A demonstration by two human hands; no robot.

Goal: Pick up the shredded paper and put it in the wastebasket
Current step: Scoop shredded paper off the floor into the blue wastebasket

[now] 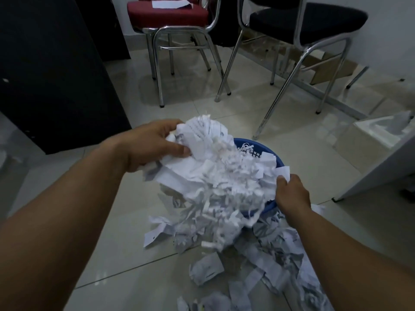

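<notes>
**Both hands clamp a heap of shreds over the basket's rim**

The left hand [155,144] grips the upper left of the shredded paper [224,176], thumb pressed across the front and fingers curled behind the wad. The right hand [292,194] holds the bundle's right edge, thumb on top and fingers buried under the strips. Between the two hands the heap sags, its lower strips dangling.

The bundle hangs over the near-left rim of the blue wastebasket [278,160]. Only the far arc and a short near piece of the rim show, and some strips already lie inside. More torn scraps [269,261] lie on the floor against the basket's near side, trailing toward the person.

Left of the basket the pale glossy floor tiles [107,221] lie open as far as a dark cabinet [56,75]. Beyond stand a red chair [167,13] and a black chair [307,19] on chrome legs. A white furniture edge [381,171] crowds the right side.
</notes>
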